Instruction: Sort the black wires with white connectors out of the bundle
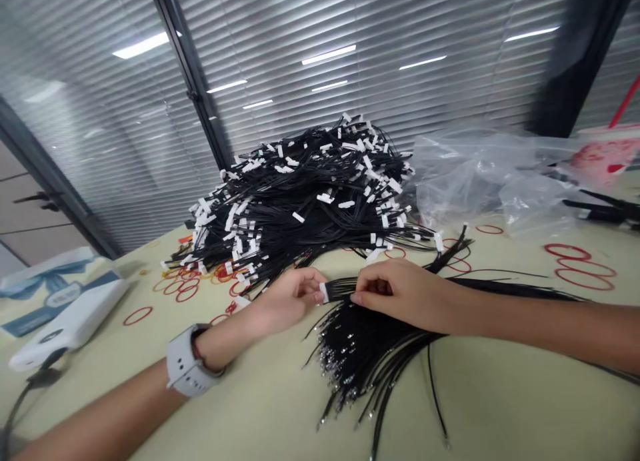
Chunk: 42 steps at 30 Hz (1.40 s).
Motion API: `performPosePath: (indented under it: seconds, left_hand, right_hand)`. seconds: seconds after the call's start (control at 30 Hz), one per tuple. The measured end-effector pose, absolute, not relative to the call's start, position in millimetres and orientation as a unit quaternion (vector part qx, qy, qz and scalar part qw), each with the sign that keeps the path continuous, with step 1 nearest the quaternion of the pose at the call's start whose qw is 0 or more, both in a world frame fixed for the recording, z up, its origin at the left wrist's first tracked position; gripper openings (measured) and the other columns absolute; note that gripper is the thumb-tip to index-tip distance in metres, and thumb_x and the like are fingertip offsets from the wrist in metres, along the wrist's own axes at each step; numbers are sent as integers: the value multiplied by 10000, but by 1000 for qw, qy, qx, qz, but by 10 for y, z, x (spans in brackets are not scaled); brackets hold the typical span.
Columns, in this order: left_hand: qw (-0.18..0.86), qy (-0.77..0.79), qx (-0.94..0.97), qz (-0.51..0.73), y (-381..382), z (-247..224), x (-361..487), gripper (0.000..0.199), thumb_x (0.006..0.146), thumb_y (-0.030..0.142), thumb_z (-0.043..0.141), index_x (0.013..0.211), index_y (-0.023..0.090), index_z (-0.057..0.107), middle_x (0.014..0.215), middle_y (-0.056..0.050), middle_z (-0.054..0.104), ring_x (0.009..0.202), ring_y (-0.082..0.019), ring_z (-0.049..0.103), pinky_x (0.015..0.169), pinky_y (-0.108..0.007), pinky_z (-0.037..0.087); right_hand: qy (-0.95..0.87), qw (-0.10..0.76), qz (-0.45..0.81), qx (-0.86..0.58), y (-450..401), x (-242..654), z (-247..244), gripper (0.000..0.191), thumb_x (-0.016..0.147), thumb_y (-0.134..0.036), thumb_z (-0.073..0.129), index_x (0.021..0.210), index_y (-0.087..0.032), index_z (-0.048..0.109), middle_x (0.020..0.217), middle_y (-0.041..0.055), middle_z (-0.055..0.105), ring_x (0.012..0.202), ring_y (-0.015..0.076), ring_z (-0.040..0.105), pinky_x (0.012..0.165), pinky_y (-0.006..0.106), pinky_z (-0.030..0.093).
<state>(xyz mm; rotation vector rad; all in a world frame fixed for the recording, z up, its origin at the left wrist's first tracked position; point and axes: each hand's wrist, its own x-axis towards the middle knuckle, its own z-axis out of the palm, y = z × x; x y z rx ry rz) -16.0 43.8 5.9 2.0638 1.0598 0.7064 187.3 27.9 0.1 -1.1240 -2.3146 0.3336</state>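
Left hand (285, 301), fingertips clamped on a small white connector (324, 292), a grey smartwatch (187, 361) on the wrist. Right hand (400, 294), just beside it, fingertips pinched together on the black wires running from that connector. Under and beyond both hands, a loose bundle of black wires (370, 361) fanned across the worktop (500, 401), bare metal ends toward the near side. Just past the hands, a large tangled heap of black wires with white connectors (300, 194). Around its foot, scattered red rubber bands (183, 281). Further right, a crumpled clear plastic bag (480, 181). Far left, a flat white device (70, 324) with a cable.
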Motion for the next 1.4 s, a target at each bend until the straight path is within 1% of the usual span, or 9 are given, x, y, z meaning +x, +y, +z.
performPosePath:
  seconds: [0.07,0.23,0.37,0.43,0.63,0.87,1.1,1.4]
  left_hand:
    - [346,405,802,271,433,54,-159,32,753,121,493,777,141,486,687,17,492,671,-91,467,646,-225,358]
    - [342,409,802,268,441,39,-172,14,769,137,488,779,143,480,675,25,467,655,-86,443,616,-213,335]
    - [318,413,809,270,435,46,-177,4,768,139,490,772,139,489,689,21,471,663,-87,437,633,-218,336]
    - [311,417,810,271,432,50,-180,19,766,152,499,780,139,496,691,19,471,668,-90,437,645,-226,339]
    - [345,406,803,268,476,40,-197,47,767,166,499,798,132,507,705,2,484,664,-101,435,636,-244,324]
    - [370,404,788,280,483,27,-205,51,774,171,514,794,126,505,691,13,485,654,-87,432,629,-223,313]
    - [382,408,778,288,459,41,-186,31,772,151,524,777,123,512,685,15,500,657,-83,447,635,-214,321]
    - [383,418,771,289,457,26,-193,45,757,146,537,785,125,508,663,29,465,626,-81,412,597,-212,293]
  right_hand:
    - [-844,301,123,-427,289,1858,-35,261,801,-370,473,687,-163,582,583,-11,539,519,68,436,501,213,292]
    - [-821,352,139,-428,323,1856,-121,209,786,-344,501,741,-176,616,604,-9,535,542,74,441,517,213,313]
    - [-808,368,153,-434,310,1858,-141,275,784,-414,490,687,-171,575,586,-20,513,532,70,429,491,204,307]
    - [-806,370,154,-436,300,1859,-139,288,791,-418,476,677,-167,559,579,-21,506,527,68,424,485,203,303]
    - [-811,362,121,-444,282,1870,-147,267,798,-371,457,685,-156,568,596,-8,527,529,72,425,506,216,315]
    - [-825,346,125,-430,255,1869,-159,232,783,-321,464,671,-157,583,563,-13,508,515,67,410,496,212,303]
    - [-824,345,111,-435,263,1865,-155,235,782,-321,466,656,-159,580,550,-17,503,502,62,405,483,206,299]
    - [-823,353,108,-431,271,1854,-156,203,765,-276,479,635,-153,575,536,-19,491,491,58,390,480,204,292]
